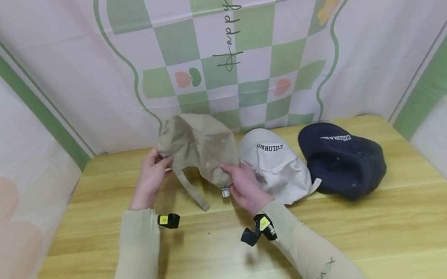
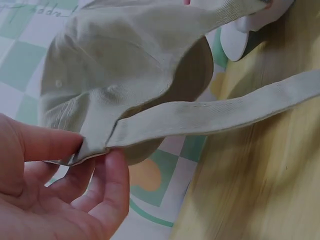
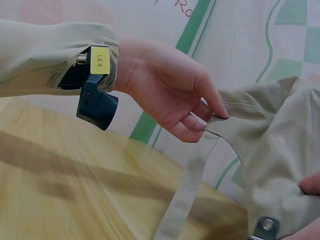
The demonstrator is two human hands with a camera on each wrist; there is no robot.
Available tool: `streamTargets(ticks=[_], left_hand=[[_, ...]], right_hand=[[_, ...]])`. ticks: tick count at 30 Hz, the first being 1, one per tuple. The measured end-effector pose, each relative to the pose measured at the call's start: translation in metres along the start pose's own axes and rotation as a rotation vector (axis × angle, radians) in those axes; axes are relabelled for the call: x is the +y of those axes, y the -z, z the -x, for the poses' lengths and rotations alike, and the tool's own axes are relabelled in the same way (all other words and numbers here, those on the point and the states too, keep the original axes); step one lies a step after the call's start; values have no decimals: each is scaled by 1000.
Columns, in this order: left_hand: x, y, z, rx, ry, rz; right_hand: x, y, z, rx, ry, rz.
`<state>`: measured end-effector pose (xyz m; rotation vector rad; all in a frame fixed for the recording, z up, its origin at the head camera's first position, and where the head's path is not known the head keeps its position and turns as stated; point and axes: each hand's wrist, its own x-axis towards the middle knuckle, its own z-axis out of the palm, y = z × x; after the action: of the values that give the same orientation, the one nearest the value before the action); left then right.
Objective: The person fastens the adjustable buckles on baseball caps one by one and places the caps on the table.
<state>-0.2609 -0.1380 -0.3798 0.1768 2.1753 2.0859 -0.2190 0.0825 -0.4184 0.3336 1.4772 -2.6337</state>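
Note:
A khaki baseball cap (image 1: 202, 143) is held up by both hands above the back of the table, its back opening toward me. My left hand (image 1: 151, 176) pinches the cap's left back edge between thumb and fingers, where the loose strap (image 2: 215, 117) begins. That strap hangs down undone. On the other side my right hand (image 1: 248, 184) grips the right back edge, thumb on the fabric, close to the metal buckle (image 1: 225, 192). In the right wrist view the buckle (image 3: 265, 228) shows beside the right fingers, which are mostly out of frame.
Right of the khaki cap, a white cap (image 1: 273, 163) with dark lettering lies on the wooden table (image 1: 209, 268), partly behind my right hand. A navy cap (image 1: 341, 160) lies farther right. A printed cloth backdrop (image 1: 250, 32) rises behind the table.

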Motion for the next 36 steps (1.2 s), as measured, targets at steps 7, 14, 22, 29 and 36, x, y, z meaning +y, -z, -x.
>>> streamTargets(ticks=[7, 14, 22, 29, 36], left_hand=[[2, 6, 1, -16, -45, 1], [3, 9, 3, -185, -56, -36], [0, 7, 3, -104, -76, -27], [0, 6, 4, -106, -67, 12], [-1, 6, 7, -189, -60, -36]], right_hand=[[-4, 1, 0, 48, 18, -36], [-7, 2, -1, 45, 1, -57], [-7, 4, -2, 73, 9, -71], [-8, 1, -2, 69, 37, -50], [-13, -1, 5, 23, 74, 11]])
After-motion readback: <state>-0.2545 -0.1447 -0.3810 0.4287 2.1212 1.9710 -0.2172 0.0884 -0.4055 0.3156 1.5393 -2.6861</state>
